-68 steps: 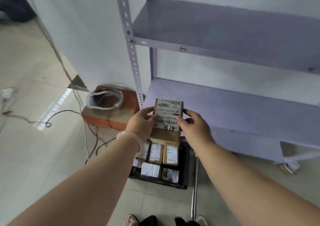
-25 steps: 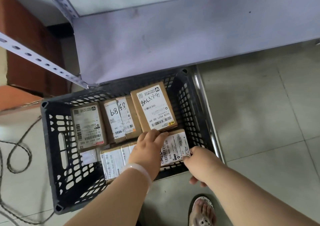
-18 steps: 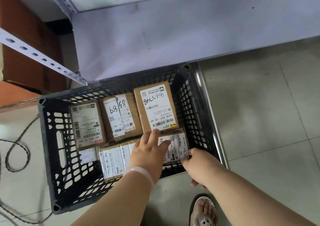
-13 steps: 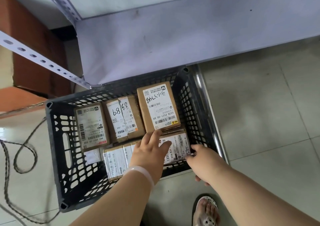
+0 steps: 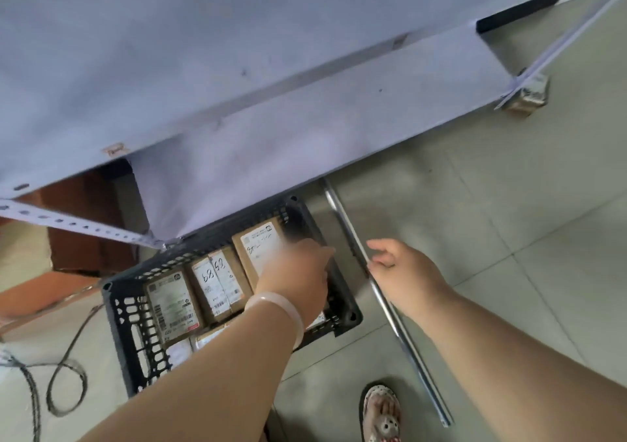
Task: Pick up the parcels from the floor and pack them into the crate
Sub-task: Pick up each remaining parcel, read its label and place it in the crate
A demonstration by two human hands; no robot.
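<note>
Three parcels (image 5: 217, 282) flat in crate (image 5: 119, 309), labels up, side by side, long axes near wall to far wall. Left hand (image 5: 298, 275) over the rightmost, blurred, grip unclear. Right hand (image 5: 403, 268) loose, empty, over rod (image 5: 405, 338) beside crate.

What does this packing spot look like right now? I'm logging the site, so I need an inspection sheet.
Surface: tiled floor, bearing the crate.
Job's things: black crate holding labelled parcels laid flat.
Clutter: metal rod on the floor right of the crate.
Hands: left hand over the parcels, blurred, grip unclear; right hand open above the rod.
Cables: cable looped on the floor left of the crate.
Surroundings: grey shelf behind the crate; orange box at left; sandalled foot.
</note>
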